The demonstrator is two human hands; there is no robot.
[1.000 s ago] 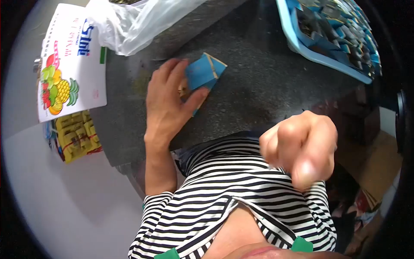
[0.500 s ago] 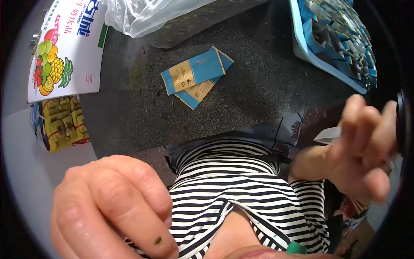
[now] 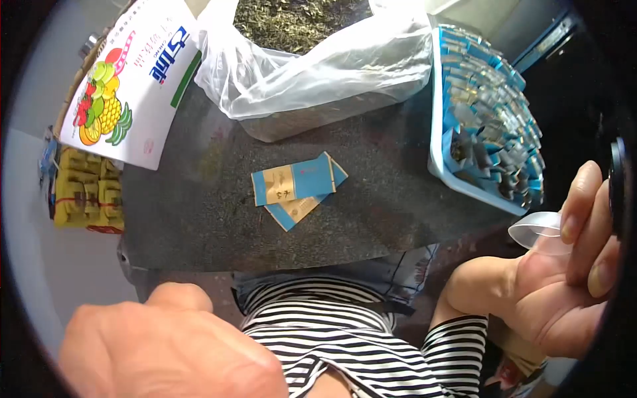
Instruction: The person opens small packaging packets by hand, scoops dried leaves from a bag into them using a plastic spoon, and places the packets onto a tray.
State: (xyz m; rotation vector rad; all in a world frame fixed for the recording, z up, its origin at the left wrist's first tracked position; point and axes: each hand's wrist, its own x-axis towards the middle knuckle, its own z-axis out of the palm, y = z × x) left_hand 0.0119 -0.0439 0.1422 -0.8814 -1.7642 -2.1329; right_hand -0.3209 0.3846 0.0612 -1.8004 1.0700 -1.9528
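My right hand (image 3: 577, 272) is at the right edge, its fingers closed on a small clear plastic scoop (image 3: 534, 229). Low at the left, close to the camera, my left hand (image 3: 172, 345) is curled with its back towards me; its fingertips are hidden, so I cannot see what they hold, if anything. Two blue-and-gold paper-like sachets lie crossed on the dark table (image 3: 199, 245), the upper sachet (image 3: 295, 180) partly covering the lower sachet (image 3: 286, 215). Beyond them stands a container wrapped in a white plastic bag (image 3: 318, 83), holding dried tea leaves (image 3: 292, 23).
A light-blue basket (image 3: 436, 132) full of upright, open blue sachets (image 3: 491, 106) stands at the right. To the left are a white carton (image 3: 142, 99) with fruit pictures and several yellow packs (image 3: 86, 196). A striped shirt (image 3: 318, 298) is below the table edge.
The view has tilted up, showing the tea leaves in the bag. My right hand has turned so the clear scoop shows more fully. My left hand has sunk lower and turned its back to me.
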